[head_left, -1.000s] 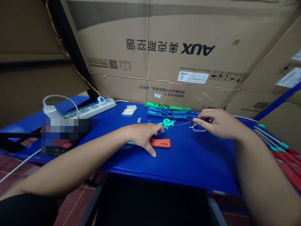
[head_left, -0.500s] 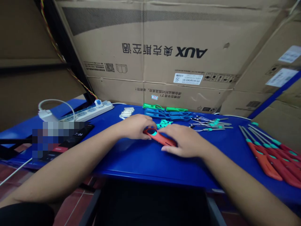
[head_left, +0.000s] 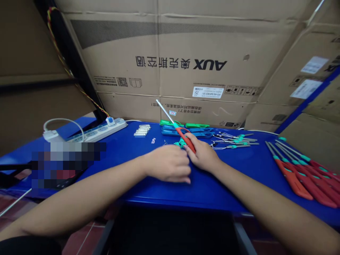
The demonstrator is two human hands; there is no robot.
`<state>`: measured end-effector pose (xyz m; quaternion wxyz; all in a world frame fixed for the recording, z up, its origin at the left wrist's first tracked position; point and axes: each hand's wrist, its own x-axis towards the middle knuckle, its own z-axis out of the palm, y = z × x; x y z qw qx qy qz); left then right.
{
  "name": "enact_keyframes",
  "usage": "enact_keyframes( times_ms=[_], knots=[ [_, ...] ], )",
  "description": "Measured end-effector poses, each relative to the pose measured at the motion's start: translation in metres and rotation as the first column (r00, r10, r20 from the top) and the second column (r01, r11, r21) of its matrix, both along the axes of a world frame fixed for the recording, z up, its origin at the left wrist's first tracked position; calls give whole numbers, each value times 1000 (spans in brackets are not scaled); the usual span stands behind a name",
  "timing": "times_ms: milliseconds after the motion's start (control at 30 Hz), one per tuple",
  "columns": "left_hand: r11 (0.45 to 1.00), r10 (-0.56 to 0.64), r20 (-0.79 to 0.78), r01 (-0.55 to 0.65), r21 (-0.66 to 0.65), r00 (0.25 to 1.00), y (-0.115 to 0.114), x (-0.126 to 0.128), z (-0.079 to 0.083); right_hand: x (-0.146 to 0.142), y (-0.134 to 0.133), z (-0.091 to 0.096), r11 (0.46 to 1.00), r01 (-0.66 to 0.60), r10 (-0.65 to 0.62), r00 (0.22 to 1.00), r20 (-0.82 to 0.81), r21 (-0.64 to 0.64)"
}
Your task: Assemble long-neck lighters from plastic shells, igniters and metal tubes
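A red long-necked lighter (head_left: 183, 134) is gripped at its handle by my right hand (head_left: 204, 153). Its metal tube slants up and to the left, clear of the table. Just left of the handle, my left hand (head_left: 168, 163) is curled with its knuckles up; whatever its fingers may hold is hidden. Small teal plastic pieces (head_left: 180, 142) lie behind my hands, partly covered by them. Tiny metal parts (head_left: 153, 140) are on the table beyond my left hand, near a row of clear-and-silver cylinders (head_left: 142, 130).
Green (head_left: 198, 125) and blue handle shells (head_left: 172, 131) line the back of the blue table (head_left: 148, 187). Wired metal tubes (head_left: 241, 141) lie right of them. Several red lighters (head_left: 300, 177) fan out at far right. A power strip (head_left: 114, 126) stands left; cardboard (head_left: 159, 35) walls the back.
The lighter has turned so its tube, not visible before, points up and left. My left hand has come off its front end and moved down nearer me. My right hand still holds the handle.
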<state>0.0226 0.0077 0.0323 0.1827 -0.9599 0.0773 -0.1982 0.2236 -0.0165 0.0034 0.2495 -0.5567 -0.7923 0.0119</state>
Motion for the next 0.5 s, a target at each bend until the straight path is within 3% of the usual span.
enact_keyframes(
  times_ms=[67,133,333,500],
  knots=[
    [993,-110,-164,104,-47,980,-6,7,-7,4,1,1,999,37,-36,999,-41,23],
    [988,-111,-205,86,-128,972,-6,10,-14,5,-2,3,999,33,-31,998,-49,40],
    [949,-39,-151,-10,-314,988,14,5,-18,6,-16,18,990,43,-30,995,-94,138],
    [934,-40,-120,-6,-357,992,16,2,-15,9,-41,31,981,118,-99,987,-126,157]
  ],
)
